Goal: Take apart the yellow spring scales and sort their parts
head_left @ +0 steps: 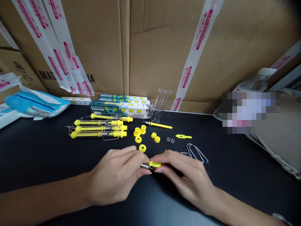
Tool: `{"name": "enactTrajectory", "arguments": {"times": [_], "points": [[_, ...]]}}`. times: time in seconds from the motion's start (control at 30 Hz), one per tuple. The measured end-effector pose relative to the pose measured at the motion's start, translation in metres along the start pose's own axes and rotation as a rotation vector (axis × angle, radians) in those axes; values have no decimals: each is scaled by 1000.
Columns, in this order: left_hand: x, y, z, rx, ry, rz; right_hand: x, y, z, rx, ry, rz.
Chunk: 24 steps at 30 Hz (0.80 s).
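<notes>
My left hand [116,174] is closed around a silver metal coil spring [145,166], its end poking out past the fingertips. A small yellow plastic piece [154,164] is pinched between the thumb and fingers of my right hand [188,174]. The spring's end meets the yellow piece; whether they are joined I cannot tell. Just beyond my fingers lies a yellow ring cap [142,147]. Metal wire hooks [197,153] rest behind my right hand. Farther back are two short springs [170,140], a flat yellow pointer piece [183,136] and small yellow bushings [155,137].
Several assembled yellow spring scales [101,128] lie at left, before printed boxes [119,108]. Clear tubes [161,105] stand near a yellow rod with a spring [160,125]. A blue packet [37,102] sits far left, a plastic bottle [254,83] right; cardboard [160,47] walls the back.
</notes>
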<state>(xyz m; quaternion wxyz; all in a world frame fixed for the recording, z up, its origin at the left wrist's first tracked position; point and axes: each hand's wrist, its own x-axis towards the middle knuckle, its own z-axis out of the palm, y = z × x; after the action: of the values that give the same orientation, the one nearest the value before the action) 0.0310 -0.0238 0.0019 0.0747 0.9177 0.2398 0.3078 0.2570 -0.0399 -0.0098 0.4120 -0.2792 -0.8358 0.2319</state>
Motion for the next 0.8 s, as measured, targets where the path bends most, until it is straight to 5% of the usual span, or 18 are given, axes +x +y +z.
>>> {"name": "enactTrajectory", "arguments": {"times": [0.8], "points": [[1,-1,1,87,0,-20,-2,0,-2,2,-280,141]]}}
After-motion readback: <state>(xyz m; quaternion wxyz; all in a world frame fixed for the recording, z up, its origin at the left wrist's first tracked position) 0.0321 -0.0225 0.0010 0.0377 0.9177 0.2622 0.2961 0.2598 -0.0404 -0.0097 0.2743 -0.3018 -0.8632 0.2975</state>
